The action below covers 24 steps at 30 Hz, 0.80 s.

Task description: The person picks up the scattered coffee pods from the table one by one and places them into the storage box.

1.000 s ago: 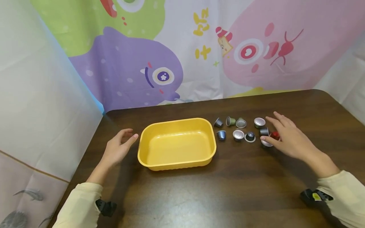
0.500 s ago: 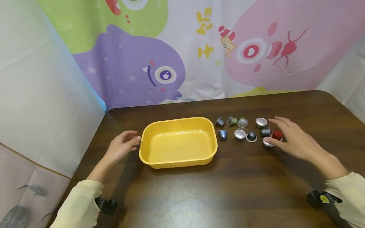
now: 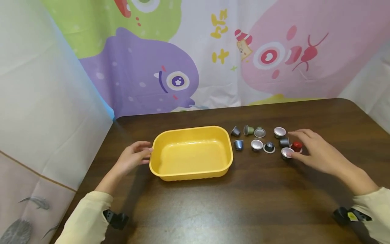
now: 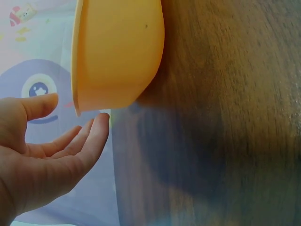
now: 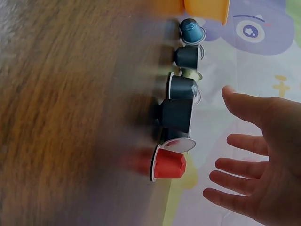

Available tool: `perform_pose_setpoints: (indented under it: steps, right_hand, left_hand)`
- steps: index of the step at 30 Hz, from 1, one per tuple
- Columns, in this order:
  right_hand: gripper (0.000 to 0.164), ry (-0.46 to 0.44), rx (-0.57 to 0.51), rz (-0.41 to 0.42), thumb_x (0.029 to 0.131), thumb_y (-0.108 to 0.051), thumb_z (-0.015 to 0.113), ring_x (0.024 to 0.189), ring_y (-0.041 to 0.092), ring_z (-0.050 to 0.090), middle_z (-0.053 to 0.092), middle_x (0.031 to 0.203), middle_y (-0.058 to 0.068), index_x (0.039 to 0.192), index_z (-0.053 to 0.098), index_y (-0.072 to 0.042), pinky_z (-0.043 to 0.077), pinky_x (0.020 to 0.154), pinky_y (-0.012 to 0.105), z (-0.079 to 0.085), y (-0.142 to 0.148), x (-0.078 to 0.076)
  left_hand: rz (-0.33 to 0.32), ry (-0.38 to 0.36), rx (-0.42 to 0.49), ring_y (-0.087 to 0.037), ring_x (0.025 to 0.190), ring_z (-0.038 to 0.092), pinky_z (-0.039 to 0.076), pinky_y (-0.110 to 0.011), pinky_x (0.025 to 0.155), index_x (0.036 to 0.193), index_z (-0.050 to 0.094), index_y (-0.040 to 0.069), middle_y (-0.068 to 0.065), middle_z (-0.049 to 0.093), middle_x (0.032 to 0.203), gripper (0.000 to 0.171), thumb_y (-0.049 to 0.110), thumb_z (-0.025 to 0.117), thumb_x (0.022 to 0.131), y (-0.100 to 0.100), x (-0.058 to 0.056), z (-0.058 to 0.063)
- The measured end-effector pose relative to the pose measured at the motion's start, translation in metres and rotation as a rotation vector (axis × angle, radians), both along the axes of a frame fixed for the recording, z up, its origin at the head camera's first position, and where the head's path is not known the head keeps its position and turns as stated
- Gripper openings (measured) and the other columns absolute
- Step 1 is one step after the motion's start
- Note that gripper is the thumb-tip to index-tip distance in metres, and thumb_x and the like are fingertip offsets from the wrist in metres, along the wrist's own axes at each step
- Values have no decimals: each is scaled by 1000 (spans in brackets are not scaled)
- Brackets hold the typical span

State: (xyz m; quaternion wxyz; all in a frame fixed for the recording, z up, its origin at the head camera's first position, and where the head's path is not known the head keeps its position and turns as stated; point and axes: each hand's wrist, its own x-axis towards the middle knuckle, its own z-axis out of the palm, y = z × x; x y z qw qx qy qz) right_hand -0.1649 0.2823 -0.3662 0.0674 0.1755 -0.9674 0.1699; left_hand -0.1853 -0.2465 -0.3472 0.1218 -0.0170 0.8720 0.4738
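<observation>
A yellow plastic tub (image 3: 191,177) stands on the dark wooden table. My left hand (image 3: 131,158) is at its left end, thumb at the rim and fingers loosely bent; in the left wrist view the fingertips (image 4: 103,117) lie just off the tub's end wall (image 4: 123,56). My right hand (image 3: 320,152) hovers beside a group of coffee capsules, fingers spread and holding nothing. Nearest to it are a red capsule (image 3: 296,146), a capsule with its pale lid up (image 3: 286,153) and a dark capsule lying on its side (image 3: 284,142). The right wrist view shows the red capsule (image 5: 169,164) below the palm.
Several more capsules lie between the tub and the right hand, among them a blue one (image 3: 239,145), a green one (image 3: 248,130) and a black one standing lid down (image 3: 269,147). A cartoon-printed cloth (image 3: 213,67) hangs behind the table's far edge.
My left hand has come closer to the tub's left end. The right hand has drawn slightly right and down, uncovering the red capsule. The view has shifted a little.
</observation>
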Motion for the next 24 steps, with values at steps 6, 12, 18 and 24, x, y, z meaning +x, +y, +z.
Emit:
perform_pose_setpoints:
  steps: [6, 12, 18, 24]
  right_hand:
    - [61, -2, 22, 13, 83, -37, 74, 109, 33, 53, 56, 121, 18, 128, 54, -1, 46, 87, 56, 1, -2, 1]
    - [58, -30, 46, 11, 84, -38, 72, 93, 24, 59, 60, 114, 16, 127, 56, -4, 49, 80, 47, 5, -8, -1]
    - [57, -71, 56, 17, 85, -39, 70, 85, 19, 60, 61, 110, 15, 127, 56, -3, 51, 76, 42, 8, -12, -2]
    - [54, -34, 60, 44, 84, -35, 73, 82, 18, 57, 61, 105, 13, 124, 58, -2, 49, 71, 38, 7, -13, -2]
  left_hand:
    - [2, -63, 48, -32, 116, 61, 55, -30, 88, 141, 37, -5, -28, 47, 138, 53, 25, 50, 99, 1, -1, 0]
    - [46, -138, 99, -18, 108, 62, 54, -27, 90, 141, 36, -5, -25, 44, 142, 54, 27, 50, 99, 1, -2, 1]
    - [68, -182, 95, -9, 97, 62, 55, -25, 88, 140, 39, -5, -23, 48, 138, 52, 25, 51, 99, 2, -3, 2]
    - [30, -253, 169, -7, 90, 63, 56, -27, 87, 138, 37, -9, -7, 61, 113, 52, 22, 50, 99, -1, -7, 4]
